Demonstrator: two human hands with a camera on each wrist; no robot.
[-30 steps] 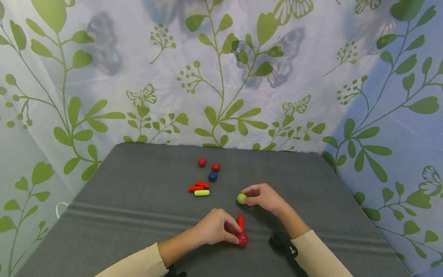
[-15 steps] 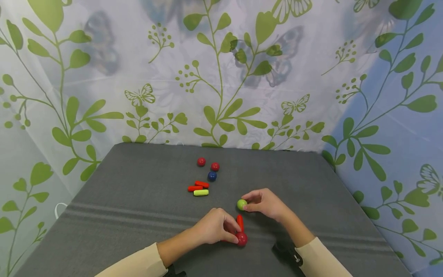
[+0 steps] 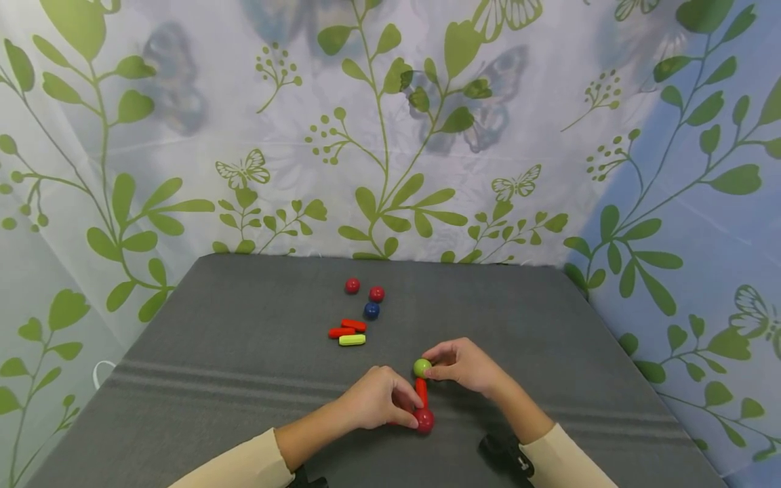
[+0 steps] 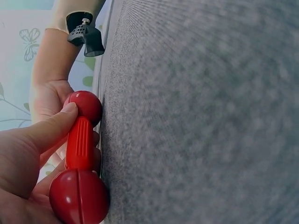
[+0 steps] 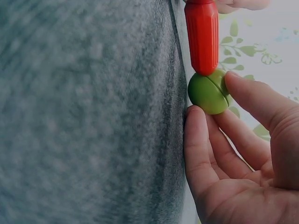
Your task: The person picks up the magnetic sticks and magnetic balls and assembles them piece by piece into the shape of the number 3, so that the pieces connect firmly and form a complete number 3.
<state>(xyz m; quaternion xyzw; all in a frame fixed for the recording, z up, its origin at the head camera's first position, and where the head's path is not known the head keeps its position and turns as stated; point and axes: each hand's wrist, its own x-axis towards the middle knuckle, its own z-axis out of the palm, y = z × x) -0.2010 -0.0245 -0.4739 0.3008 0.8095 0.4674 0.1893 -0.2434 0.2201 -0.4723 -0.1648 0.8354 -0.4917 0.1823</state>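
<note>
In the head view my left hand (image 3: 379, 401) pinches a glossy red ball (image 3: 424, 421) low over the grey table. The left wrist view shows a ribbed red rod (image 4: 80, 144) joining that ball to a second red ball (image 4: 78, 197), mostly hidden by the hand in the head view. From the first ball another red rod (image 3: 421, 392) points away toward the far side. At its far end is a green ball (image 3: 422, 368), pinched between the fingertips and thumb of my right hand (image 3: 468, 367). The right wrist view shows the green ball (image 5: 209, 92) touching the rod's tip.
Beyond the hands lie two loose red balls (image 3: 352, 285), a blue ball (image 3: 371, 310), two red rods (image 3: 342, 333) and a yellow-green rod (image 3: 352, 340). A leaf-patterned curtain (image 3: 390, 135) hangs behind the grey tabletop (image 3: 256, 325).
My right hand has brought the green ball nearer me, from apart to touching the far end of the red rod. The left hand keeps its hold with little movement.
</note>
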